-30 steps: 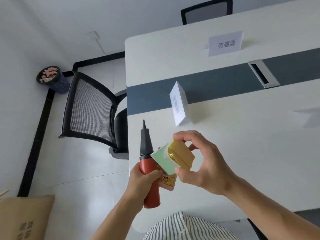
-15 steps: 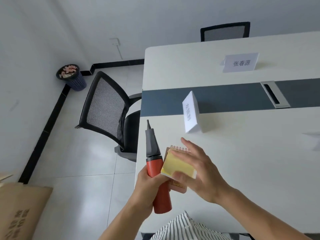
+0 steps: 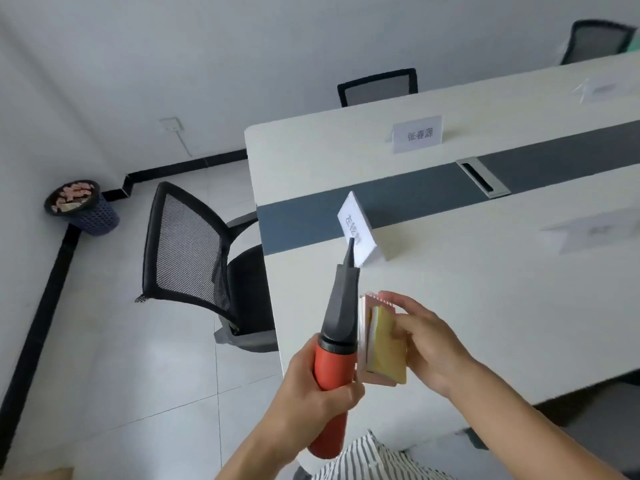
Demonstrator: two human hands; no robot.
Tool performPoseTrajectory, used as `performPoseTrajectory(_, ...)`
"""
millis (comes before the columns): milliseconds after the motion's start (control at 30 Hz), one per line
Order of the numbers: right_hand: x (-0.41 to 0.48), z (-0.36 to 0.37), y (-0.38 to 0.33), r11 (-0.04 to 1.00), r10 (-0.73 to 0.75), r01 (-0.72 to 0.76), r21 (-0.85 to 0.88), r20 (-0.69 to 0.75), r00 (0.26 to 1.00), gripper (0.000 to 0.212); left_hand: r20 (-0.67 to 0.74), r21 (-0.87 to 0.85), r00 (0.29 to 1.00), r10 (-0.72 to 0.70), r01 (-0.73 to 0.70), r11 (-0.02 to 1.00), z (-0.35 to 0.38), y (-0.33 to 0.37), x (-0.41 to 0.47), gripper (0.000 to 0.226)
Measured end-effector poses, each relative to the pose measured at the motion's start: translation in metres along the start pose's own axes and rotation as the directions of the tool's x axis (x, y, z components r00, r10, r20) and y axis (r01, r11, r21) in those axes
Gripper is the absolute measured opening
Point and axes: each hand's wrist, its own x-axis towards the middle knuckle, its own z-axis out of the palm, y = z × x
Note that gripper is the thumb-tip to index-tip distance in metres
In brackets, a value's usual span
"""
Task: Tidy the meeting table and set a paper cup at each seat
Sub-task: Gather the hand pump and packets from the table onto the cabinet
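1: two hands, report status.
2: my left hand (image 3: 311, 386) is wrapped round the red pump (image 3: 334, 362), nozzle up. my right hand (image 3: 427, 341) pinches the yellow note pad (image 3: 388, 341) with a spiral notebook (image 3: 373, 300), touching the pump.
1: beyond that?
2: the table (image 3: 502, 306) carries a tent name card (image 3: 358, 228); a mesh chair (image 3: 188, 251) sits at its end.

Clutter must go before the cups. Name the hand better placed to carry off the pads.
Right. The right hand holds the pads, its fingers across the yellow top one. The left hand is full, gripping the pump.
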Motion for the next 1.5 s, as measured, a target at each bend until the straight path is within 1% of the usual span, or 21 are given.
performPoseTrajectory(33, -0.005, 0.006, 0.010, 0.995, 0.046, -0.044, 0.089, -0.022, 0.999, 0.028, 0.064, 0.019, 0.998, 0.003, -0.005, 1.000, -0.007, 0.001, -0.006, 0.038)
performPoseTrajectory(100, -0.020, 0.021, 0.029, 0.966, 0.135, -0.124, 0.226, -0.033, 0.990, 0.031, 0.143, 0.055, 0.990, 0.010, -0.018, 0.998, -0.019, -0.001, -0.017, 0.042)
performPoseTrajectory(133, -0.027, 0.026, 0.039, 0.951, 0.150, -0.132, 0.278, -0.042, 0.988, 0.033, 0.157, 0.069, 0.988, 0.008, -0.019, 0.997, -0.025, -0.004, -0.021, 0.041)
performPoseTrajectory(233, -0.047, 0.030, 0.070, 0.890, 0.183, -0.164, 0.425, -0.003, 0.983, 0.039, 0.147, 0.132, 0.989, -0.032, 0.012, 0.991, -0.040, -0.022, -0.028, 0.038)
performPoseTrajectory(333, -0.075, 0.012, 0.100, 0.844, 0.219, -0.201, 0.497, 0.022, 0.975, 0.037, 0.132, 0.236, 0.986, -0.101, 0.068, 0.969, -0.041, -0.040, -0.035, 0.034)
performPoseTrajectory(400, -0.102, -0.004, 0.118, 0.825, 0.187, -0.154, 0.543, -0.007, 0.982, 0.030, 0.154, 0.294, 0.981, -0.120, 0.070, 0.953, -0.036, -0.047, -0.040, 0.031)
performPoseTrajectory(467, -0.134, -0.023, 0.137, 0.813, 0.151, -0.064, 0.578, -0.104, 0.983, 0.027, 0.193, 0.367, 0.972, -0.134, 0.055, 0.929, -0.025, -0.053, -0.044, 0.030)
performPoseTrajectory(500, -0.150, -0.033, 0.147, 0.806, 0.136, -0.027, 0.591, -0.140, 0.981, 0.031, 0.209, 0.408, 0.968, -0.135, 0.039, 0.912, -0.019, -0.056, -0.045, 0.029)
performPoseTrajectory(600, -0.200, -0.065, 0.179, 0.777, 0.110, 0.070, 0.625, -0.245, 0.963, 0.053, 0.275, 0.510, 0.953, -0.124, -0.035, 0.860, 0.011, -0.067, -0.050, 0.028)
performPoseTrajectory(633, -0.217, -0.076, 0.191, 0.785, 0.121, 0.096, 0.613, -0.303, 0.945, 0.058, 0.301, 0.532, 0.946, -0.123, -0.059, 0.845, 0.024, -0.070, -0.053, 0.028)
performPoseTrajectory(667, -0.235, -0.085, 0.203, 0.801, 0.136, 0.114, 0.587, -0.365, 0.921, 0.057, 0.325, 0.552, 0.937, -0.127, -0.079, 0.830, 0.038, -0.074, -0.056, 0.028)
performPoseTrajectory(800, -0.310, -0.128, 0.256, 0.832, 0.166, 0.199, 0.518, -0.575, 0.801, 0.026, 0.422, 0.621, 0.895, -0.146, -0.168, 0.765, 0.112, -0.088, -0.073, 0.027)
performPoseTrajectory(867, -0.348, -0.153, 0.283, 0.875, 0.163, 0.206, 0.438, -0.667, 0.727, 0.027, 0.466, 0.649, 0.871, -0.153, -0.219, 0.729, 0.158, -0.096, -0.088, 0.027)
performPoseTrajectory(933, -0.382, -0.177, 0.304, 0.915, 0.129, 0.201, 0.349, -0.727, 0.674, 0.031, 0.507, 0.662, 0.845, -0.169, -0.256, 0.705, 0.206, -0.105, -0.106, 0.026)
performPoseTrajectory(1000, -0.412, -0.203, 0.323, 0.922, 0.132, 0.206, 0.326, -0.769, 0.625, 0.031, 0.542, 0.665, 0.821, -0.180, -0.288, 0.689, 0.254, -0.113, -0.120, 0.027)
performPoseTrajectory(1067, -0.437, -0.228, 0.340, 0.911, 0.169, 0.224, 0.347, -0.808, 0.565, 0.031, 0.576, 0.678, 0.792, -0.203, -0.324, 0.660, 0.296, -0.119, -0.134, 0.028)
performPoseTrajectory(1133, -0.455, -0.255, 0.350, 0.894, 0.178, 0.262, 0.364, -0.824, 0.537, 0.031, 0.606, 0.674, 0.766, -0.214, -0.352, 0.650, 0.335, -0.120, -0.141, 0.028)
performPoseTrajectory(1233, -0.468, -0.297, 0.354, 0.878, 0.205, 0.282, 0.387, -0.835, 0.511, 0.032, 0.638, 0.674, 0.737, -0.225, -0.393, 0.625, 0.388, -0.116, -0.138, 0.028)
performPoseTrajectory(1333, -0.469, -0.345, 0.348, 0.865, 0.198, 0.321, 0.387, -0.849, 0.489, 0.034, 0.632, 0.689, 0.736, -0.243, -0.389, 0.612, 0.440, -0.117, -0.118, 0.026)
performPoseTrajectory(1400, -0.469, -0.379, 0.339, 0.860, 0.182, 0.340, 0.380, -0.852, 0.491, 0.035, 0.628, 0.698, 0.736, -0.255, -0.387, 0.603, 0.479, -0.117, -0.098, 0.027)
performPoseTrajectory(1500, -0.472, -0.438, 0.319, 0.857, 0.173, 0.359, 0.369, -0.864, 0.473, 0.036, 0.638, 0.684, 0.726, -0.258, -0.380, 0.623, 0.554, -0.109, -0.066, 0.028)
